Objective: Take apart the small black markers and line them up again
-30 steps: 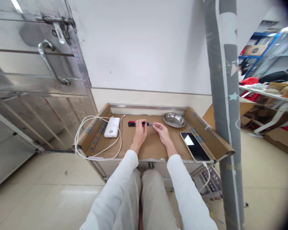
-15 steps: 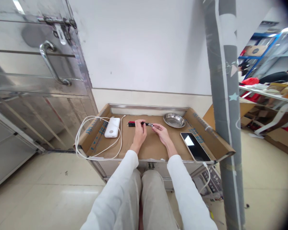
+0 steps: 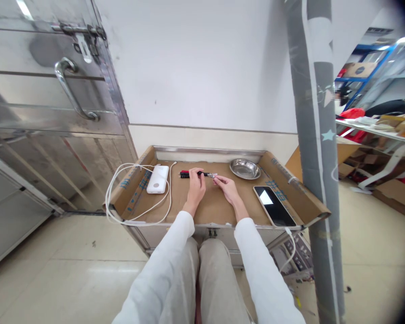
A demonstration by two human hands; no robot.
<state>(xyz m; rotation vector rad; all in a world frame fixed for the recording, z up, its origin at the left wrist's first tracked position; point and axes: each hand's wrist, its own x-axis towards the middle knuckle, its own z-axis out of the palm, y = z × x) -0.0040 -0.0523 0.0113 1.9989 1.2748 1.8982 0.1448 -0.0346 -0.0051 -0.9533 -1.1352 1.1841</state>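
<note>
My left hand (image 3: 196,188) is closed around a slim black pen (image 3: 205,174) that points right and ends in a clear, shiny tip. Red and black pen ends (image 3: 184,174) stick out to the left of this hand; whether they are held or lie on the cardboard I cannot tell. My right hand (image 3: 228,186) has its thumb and forefinger pinched at the pen's clear end. Its other fingers are partly hidden. Both hands are low over the brown cardboard lining (image 3: 212,207) of a small table.
A white power bank (image 3: 157,179) with a looped white cable (image 3: 171,191) lies at the left. Right of my hands are a round metal dish (image 3: 245,168) and a phone (image 3: 274,206). Cardboard walls edge the table; a grey wrapped pipe (image 3: 319,135) stands at its right.
My right fingertips have shifted slightly down along the pen's clear end, so more of it shows. My left hand has hardly moved.
</note>
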